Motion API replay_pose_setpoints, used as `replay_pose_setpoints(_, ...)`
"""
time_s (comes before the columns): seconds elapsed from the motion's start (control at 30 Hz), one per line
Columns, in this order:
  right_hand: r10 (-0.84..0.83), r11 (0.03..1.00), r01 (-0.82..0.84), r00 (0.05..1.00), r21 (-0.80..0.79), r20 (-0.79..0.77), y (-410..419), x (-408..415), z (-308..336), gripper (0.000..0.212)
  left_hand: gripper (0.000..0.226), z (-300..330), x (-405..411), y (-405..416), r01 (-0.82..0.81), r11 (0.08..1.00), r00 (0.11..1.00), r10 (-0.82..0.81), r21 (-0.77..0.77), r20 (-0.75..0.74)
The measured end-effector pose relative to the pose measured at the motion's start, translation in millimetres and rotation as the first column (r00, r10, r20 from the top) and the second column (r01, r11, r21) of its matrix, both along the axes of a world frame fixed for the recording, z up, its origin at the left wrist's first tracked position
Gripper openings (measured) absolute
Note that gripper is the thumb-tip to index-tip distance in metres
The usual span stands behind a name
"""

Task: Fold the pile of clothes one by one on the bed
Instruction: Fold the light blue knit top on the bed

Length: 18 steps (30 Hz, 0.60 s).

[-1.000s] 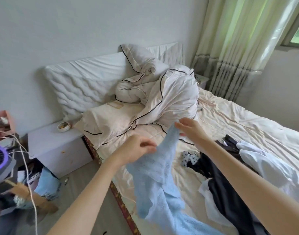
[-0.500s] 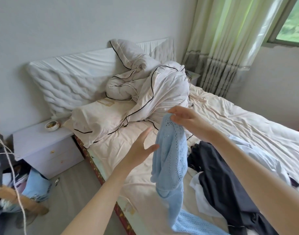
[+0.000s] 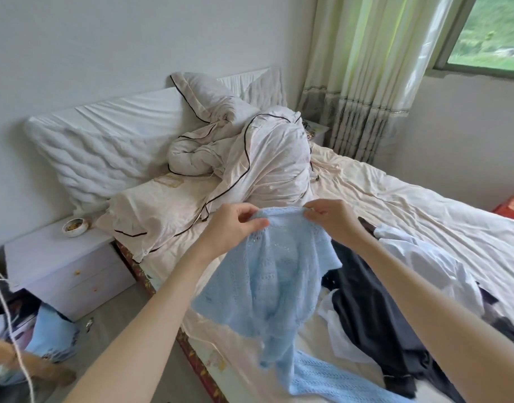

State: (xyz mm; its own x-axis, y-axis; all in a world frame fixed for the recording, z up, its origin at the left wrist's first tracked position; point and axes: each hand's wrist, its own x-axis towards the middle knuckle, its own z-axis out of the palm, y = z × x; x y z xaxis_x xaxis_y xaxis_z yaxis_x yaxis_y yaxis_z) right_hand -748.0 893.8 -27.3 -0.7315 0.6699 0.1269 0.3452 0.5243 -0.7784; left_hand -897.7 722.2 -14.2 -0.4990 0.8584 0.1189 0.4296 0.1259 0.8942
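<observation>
Both hands hold one light blue knit top up in the air over the near edge of the bed, just in front of the heap of bedding that serves here as the landmark, the rumpled duvet. The left hand pinches the top edge of the knit between thumb and curled fingers, and the right hand pinches the same edge a little further along, so the garment hangs spread between them with its lower end trailing down onto the sheet. On the side of the knit away from the duvet lies the rest of the pile: a dark garment and a white garment, overlapping and unfolded. The step in hand looks like opening the knit out before laying it flat. The main risk is that the loose, open weave sags or twists between two pinch points set close together, so it lands crooked. The trailing end may also drag onto the dark garment, or slide off the bed edge toward the floor, if it is lowered too near the side.
</observation>
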Motion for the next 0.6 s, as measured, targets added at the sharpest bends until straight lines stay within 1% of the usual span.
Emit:
replay_pose_setpoints(0.1,-0.019,0.997,0.018,1.0,-0.07,-0.014,-10.9,0.2,-21.2,0.032,0.008,19.4,9.1,3.6,-0.066,0.994,0.998,0.065,0.091,0.015)
replay_pose_setpoints(0.17,-0.049,0.989,0.05,0.999,-0.137,0.01,-20.4,5.6,-45.0,0.042,0.009,28.9,9.8,3.0,-0.101,0.986,0.993,0.109,0.131,-0.05)
replay_pose_setpoints(0.23,-0.092,0.955,0.101,0.995,-0.278,0.045,-30.4,12.0,-75.9,0.047,0.002,36.5,9.4,-1.0,-0.101,0.979,0.989,0.118,0.18,-0.088)
replay_pose_setpoints(0.27,-0.085,0.917,0.106,0.994,-0.385,0.07,-34.8,14.6,-90.7,0.052,0.008,39.1,8.5,-4.2,-0.102,0.972,0.988,0.123,0.213,-0.09)
replay_pose_setpoints(0.3,-0.068,0.851,0.111,0.992,-0.514,0.103,-37.9,16.5,-103.6,0.055,0.013,41.1,7.0,-8.3,-0.102,0.965,0.988,0.126,0.243,-0.085)
replay_pose_setpoints(0.33,-0.041,0.772,0.118,0.99,-0.625,0.137,-40.0,17.7,-115.0,0.055,0.016,42.6,5.1,-12.5,-0.104,0.959,0.988,0.13,0.264,-0.083)
replay_pose_setpoints(0.37,-0.016,0.703,0.126,0.987,-0.7,0.163,-41.5,19.3,-123.1,0.05,0.016,43.8,3.5,-17.3,-0.108,0.955,0.987,0.136,0.278,-0.085)
replay_pose_setpoints(0.4,-0.003,0.649,0.127,0.986,-0.75,0.164,-41.0,20.7,-129.6,0.042,0.016,43.6,0.6,-22.2,-0.124,0.95,0.983,0.157,0.285,-0.096)
replay_pose_setpoints(0.47,-0.037,0.583,0.147,0.987,-0.799,0.154,-39.9,19.3,-132.5,0.023,0.014,38.1,-7.7,-30.6,-0.194,0.94,0.966,0.234,0.282,-0.114)
replay_pose_setpoints(0.5,-0.076,0.577,0.165,0.986,-0.8,0.149,-39.4,17.7,-129.0,0.026,0.011,32.7,-13.2,-33.8,-0.247,0.933,0.952,0.284,0.26,-0.116)
replay_pose_setpoints(0.53,-0.121,0.591,0.191,0.982,-0.784,0.148,-38.0,16.2,-125.2,0.029,0.006,25.5,-19.4,-36.6,-0.306,0.927,0.933,0.337,0.216,-0.125)
replay_pose_setpoints(0.57,-0.17,0.613,0.217,0.975,-0.76,0.141,-37.8,14.4,-117.9,0.027,0.003,17.1,-24.9,-39.1,-0.362,0.92,0.912,0.382,0.146,-0.146)
replay_pose_setpoints(0.6,-0.207,0.644,0.224,0.972,-0.731,0.115,-38.2,12.3,-108.0,0.021,0.008,7.3,-29.5,-41.2,-0.408,0.911,0.894,0.41,0.05,-0.177)
